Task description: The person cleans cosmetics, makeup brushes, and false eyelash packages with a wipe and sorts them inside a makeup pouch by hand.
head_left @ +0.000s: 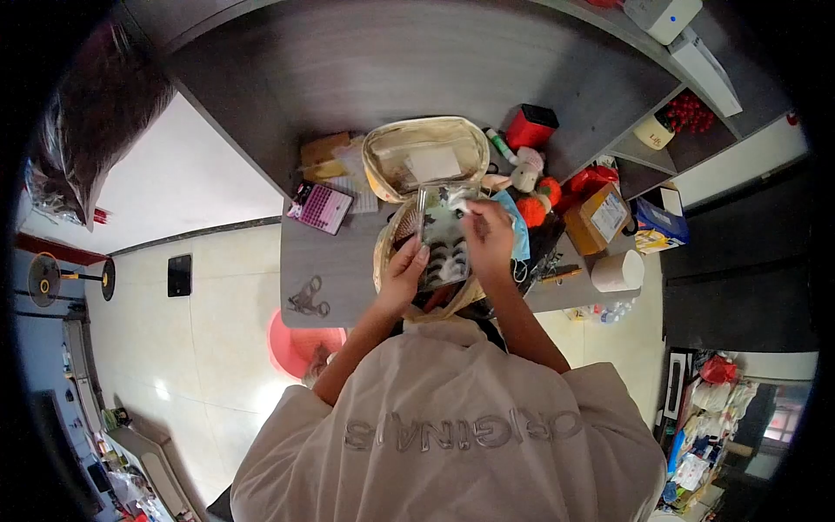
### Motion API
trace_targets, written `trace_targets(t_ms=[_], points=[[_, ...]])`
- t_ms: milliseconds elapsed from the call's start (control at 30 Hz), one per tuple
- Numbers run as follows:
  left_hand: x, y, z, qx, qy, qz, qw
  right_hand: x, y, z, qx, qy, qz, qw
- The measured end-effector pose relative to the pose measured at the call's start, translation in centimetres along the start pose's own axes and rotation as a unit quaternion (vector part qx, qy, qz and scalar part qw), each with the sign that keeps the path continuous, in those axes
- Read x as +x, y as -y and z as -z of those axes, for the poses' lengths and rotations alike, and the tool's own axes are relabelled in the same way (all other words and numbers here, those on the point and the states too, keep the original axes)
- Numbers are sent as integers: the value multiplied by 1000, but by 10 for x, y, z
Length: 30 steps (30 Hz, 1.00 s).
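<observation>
My left hand (404,271) grips the lower left edge of a clear flat case (445,228), thumb on top. Dark curved strips that look like false eyelashes (440,263) lie in its lower part, with a whitish tuft among them. Over the case's upper right, my right hand (490,235) pinches a small white piece (459,202), perhaps tissue or cotton. Both hands are above an open cream zip bag (380,261), whose raised lid (424,124) leans back. The case and hands hide most of the bag's contents.
Scissors (310,297) and a purple calculator-like item (321,207) lie on the left. On the right are a blue face mask (520,233), plush toys (528,170), a cardboard box (597,217) and a paper roll (617,271). A pink basin (300,344) stands below.
</observation>
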<state>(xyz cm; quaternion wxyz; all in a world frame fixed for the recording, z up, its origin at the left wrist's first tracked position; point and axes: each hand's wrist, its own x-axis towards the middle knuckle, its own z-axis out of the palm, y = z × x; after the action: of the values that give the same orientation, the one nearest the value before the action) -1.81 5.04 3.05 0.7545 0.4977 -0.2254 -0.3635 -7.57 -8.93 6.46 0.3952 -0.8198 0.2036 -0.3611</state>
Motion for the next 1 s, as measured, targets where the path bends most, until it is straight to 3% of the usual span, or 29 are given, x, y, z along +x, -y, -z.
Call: trace_targets(t_ms=[33, 133, 267, 400, 533, 700, 867, 1000], points=[[-1, -2, -1, 17, -4, -3, 1000, -2, 12, -1, 1, 21, -3, 1000], [-1, -5, -1, 53, -3, -7, 999, -4, 18, -4, -24, 9, 119, 993], [-3, 3, 11, 41, 29, -6, 999, -3, 14, 2, -41, 51, 141, 988], [-8, -3, 5, -9, 2, -14, 1000, 0, -3, 11, -80, -13, 98, 992], [-5, -2, 8, -16, 45, -8, 999, 1, -7, 13, -26, -58, 57, 996], [-1, 3, 8, 119, 75, -42, 989, -3, 8, 3, -79, -43, 99, 991], [-5, -2, 7, 54, 57, 5, 997, -1, 7, 4, -136, -26, 142, 980], [-6, 1, 6, 53, 49, 16, 997, 5, -2, 8, -83, -57, 91, 991]])
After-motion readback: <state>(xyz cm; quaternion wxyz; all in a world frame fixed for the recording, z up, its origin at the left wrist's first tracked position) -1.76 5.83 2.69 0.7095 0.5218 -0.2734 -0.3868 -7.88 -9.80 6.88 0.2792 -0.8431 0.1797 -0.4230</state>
